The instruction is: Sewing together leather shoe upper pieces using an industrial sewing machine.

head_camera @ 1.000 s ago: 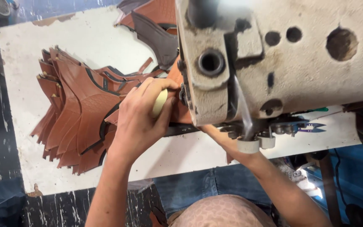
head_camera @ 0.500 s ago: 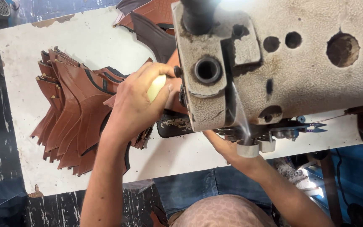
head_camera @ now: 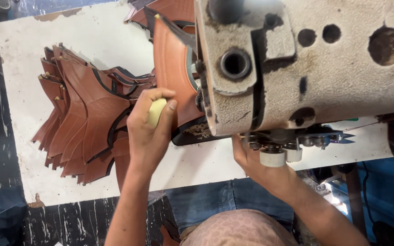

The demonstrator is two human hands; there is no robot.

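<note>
Pressing a pale yellow block (head_camera: 157, 110) against a brown leather piece (head_camera: 173, 75), the left hand (head_camera: 149, 132) has fingers and thumb closed round the block. That piece stands on edge beside the grey sewing machine head (head_camera: 324, 68) — smooth tan, with stitch lines and a dark trimmed border. The right hand (head_camera: 256, 159) sits under the machine; whether it grips anything cannot be told. A fanned stack of brown leather pieces (head_camera: 80, 123) lies on the white table (head_camera: 28, 68) — no packages or labels show.
</note>
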